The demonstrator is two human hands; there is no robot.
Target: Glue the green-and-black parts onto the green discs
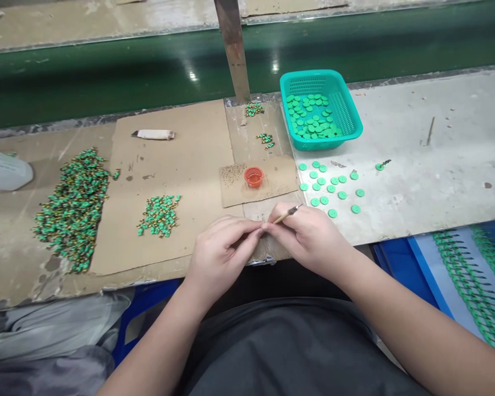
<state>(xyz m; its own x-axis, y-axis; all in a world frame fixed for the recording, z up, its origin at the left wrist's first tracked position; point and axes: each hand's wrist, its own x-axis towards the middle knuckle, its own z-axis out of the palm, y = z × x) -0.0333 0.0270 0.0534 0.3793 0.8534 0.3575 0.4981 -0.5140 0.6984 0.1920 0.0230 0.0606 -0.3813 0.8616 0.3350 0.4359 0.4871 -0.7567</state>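
Note:
My left hand [226, 248] is closed in a pinch at the bench's front edge, its fingertips meeting those of my right hand. Whatever lies between the left fingertips is too small and hidden to name. My right hand [313, 236] is closed around a thin wooden stick [281, 218] with a dark, pointed end that slants up to the right. Just beyond the hands stands a small red cup [253, 177] of reddish liquid on a speckled cardboard piece [231, 193]. Several green round button-like discs [331, 188] lie beyond my right hand.
A teal basket [322, 144] holds more green discs. Small green-and-gold parts form a large heap [76, 214] and a smaller pile [160, 215] at left. A cloth-wrapped blade [153, 134] lies on cardboard. At lower right, a tray [431, 275] holds rows of green pieces.

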